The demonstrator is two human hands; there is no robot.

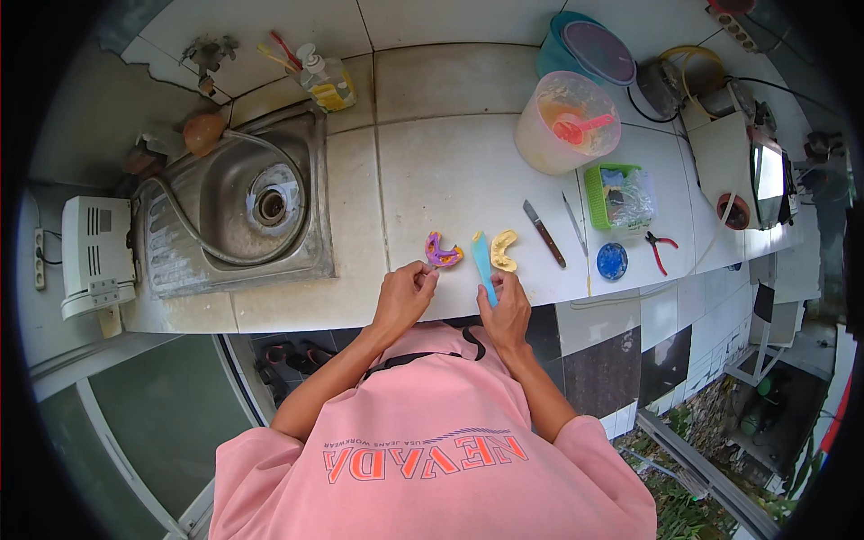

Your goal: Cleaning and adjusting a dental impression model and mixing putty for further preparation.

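My left hand (407, 293) is closed on the handle of a dental impression tray (439, 253), with purple impression material and yellow-orange paste in its curve. A blue spatula (482, 259) is gripped in my right hand (507, 313), its blade pointing away from me and a dab of yellow paste near its tip. The blade is close to the tray; I cannot tell if they touch. Just right of the spatula lies a pale yellow horseshoe-shaped piece (504, 251), like a dental cast, on the white tiled counter (432, 171).
A wooden-handled knife (545, 236), a thin metal tool (574, 223), a blue round dish (612, 261) and red pliers (661, 252) lie rightward. Behind are a green basket (594, 198) and a plastic tub (549, 135) with a pink scoop. A steel sink (315, 216) is at left.
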